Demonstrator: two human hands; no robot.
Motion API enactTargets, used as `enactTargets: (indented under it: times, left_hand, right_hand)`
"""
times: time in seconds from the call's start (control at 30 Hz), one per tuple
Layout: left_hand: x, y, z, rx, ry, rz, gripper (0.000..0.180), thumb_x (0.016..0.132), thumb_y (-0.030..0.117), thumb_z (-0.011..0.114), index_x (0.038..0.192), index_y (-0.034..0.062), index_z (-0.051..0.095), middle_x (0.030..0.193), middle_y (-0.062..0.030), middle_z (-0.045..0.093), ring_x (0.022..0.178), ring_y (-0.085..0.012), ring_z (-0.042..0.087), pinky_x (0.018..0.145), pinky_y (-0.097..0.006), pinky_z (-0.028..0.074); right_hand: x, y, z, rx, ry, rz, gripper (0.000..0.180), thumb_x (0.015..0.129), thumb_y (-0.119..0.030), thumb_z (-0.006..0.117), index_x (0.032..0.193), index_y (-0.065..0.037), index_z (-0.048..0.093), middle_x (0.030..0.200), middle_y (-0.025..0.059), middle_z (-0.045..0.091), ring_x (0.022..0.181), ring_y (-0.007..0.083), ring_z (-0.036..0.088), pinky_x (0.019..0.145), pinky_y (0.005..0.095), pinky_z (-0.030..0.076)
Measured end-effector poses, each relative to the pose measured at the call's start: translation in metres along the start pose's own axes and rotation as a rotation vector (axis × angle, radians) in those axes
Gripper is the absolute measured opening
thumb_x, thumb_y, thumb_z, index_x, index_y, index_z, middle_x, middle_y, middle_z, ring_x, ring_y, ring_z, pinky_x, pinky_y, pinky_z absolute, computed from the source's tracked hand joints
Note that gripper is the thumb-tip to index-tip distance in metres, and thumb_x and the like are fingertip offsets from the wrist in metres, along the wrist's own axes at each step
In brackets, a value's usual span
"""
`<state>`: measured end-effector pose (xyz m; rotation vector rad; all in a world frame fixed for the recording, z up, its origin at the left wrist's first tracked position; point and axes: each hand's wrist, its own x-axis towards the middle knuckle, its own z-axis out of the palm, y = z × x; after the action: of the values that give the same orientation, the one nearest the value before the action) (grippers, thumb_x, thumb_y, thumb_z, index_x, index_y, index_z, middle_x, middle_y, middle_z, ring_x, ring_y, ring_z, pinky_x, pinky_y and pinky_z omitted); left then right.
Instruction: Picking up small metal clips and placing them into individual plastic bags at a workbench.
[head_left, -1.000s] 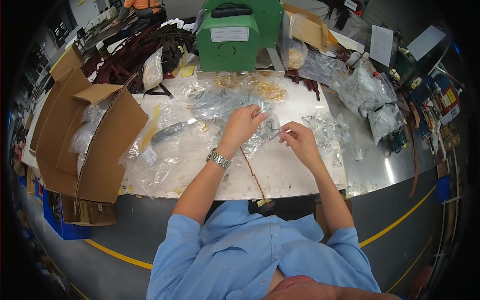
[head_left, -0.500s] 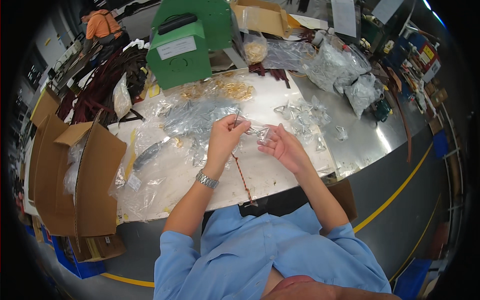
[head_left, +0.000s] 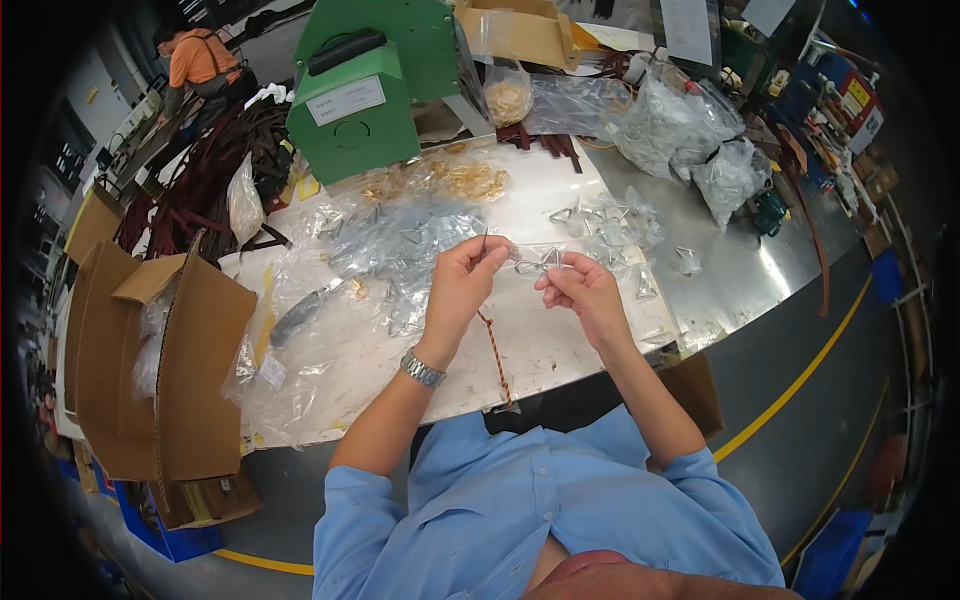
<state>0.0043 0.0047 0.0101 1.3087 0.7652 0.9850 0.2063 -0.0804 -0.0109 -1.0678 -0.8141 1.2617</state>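
Bare tabletop [head_left: 560, 350] is lying open at centre below the hands, while a green machine [head_left: 365, 95] is blocking the upper left, plastic bags [head_left: 690, 140] are crowding the upper right, and cardboard boxes [head_left: 170, 370] are walling the left edge.

light blue shirt [head_left: 520, 500], seemingly metal wristwatch [head_left: 422, 369]

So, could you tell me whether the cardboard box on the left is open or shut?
Open: the box has its flaps spread outward, clear bags showing inside.
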Motion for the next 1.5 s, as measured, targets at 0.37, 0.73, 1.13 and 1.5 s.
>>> enactTargets:
  times: [0.37, 0.73, 1.13, 1.5]
  left_hand:
    - [0.008, -0.014, -0.004, 0.036, -0.179, -0.318, 0.035, 0.107, 0.034, 0.067, 0.102, -0.0003, 0.073, 0.069, 0.0011, 0.066, 0.046, -0.0009, 0.035, 0.041, -0.022, 0.026]
    - [0.003, -0.012, 0.006, 0.172, -0.105, 0.203, 0.030, 0.098, 0.009, 0.073, 0.126, 0.0030, 0.069, 0.095, 0.0045, 0.068, 0.060, 0.0024, 0.042, 0.049, -0.018, 0.029]
    - [-0.001, -0.025, 0.006, 0.129, -0.238, -0.181, 0.026, 0.101, 0.021, 0.072, 0.115, -0.0013, 0.075, 0.084, -0.0038, 0.076, 0.052, -0.0003, 0.039, 0.046, -0.020, 0.030]
    - [-0.015, -0.019, 0.027, -0.209, -0.349, -0.340, 0.026, 0.107, 0.019, 0.064, 0.116, -0.0040, 0.072, 0.094, -0.0134, 0.078, 0.043, -0.0008, 0.036, 0.041, -0.018, 0.028]
  right_hand:
    - [-0.007, -0.006, -0.021, -0.143, -0.104, -0.030, 0.039, 0.103, -0.008, 0.065, 0.137, 0.008, 0.052, 0.101, 0.0185, 0.077, 0.081, 0.0178, 0.074, 0.075, 0.0299, 0.061]
    - [-0.017, -0.026, -0.033, -0.207, -0.214, 0.096, 0.032, 0.101, -0.008, 0.069, 0.128, 0.006, 0.062, 0.097, 0.0172, 0.078, 0.076, 0.0159, 0.073, 0.073, 0.0293, 0.060]
    - [-0.021, -0.049, -0.035, -0.286, -0.185, 0.062, 0.021, 0.101, -0.013, 0.071, 0.113, 0.005, 0.070, 0.094, 0.0136, 0.077, 0.073, 0.0124, 0.070, 0.070, 0.0268, 0.058]
    - [-0.012, -0.060, -0.023, -0.769, 0.032, -0.348, 0.020, 0.101, -0.015, 0.071, 0.099, 0.003, 0.077, 0.095, 0.0054, 0.072, 0.080, 0.0109, 0.066, 0.069, 0.0242, 0.054]
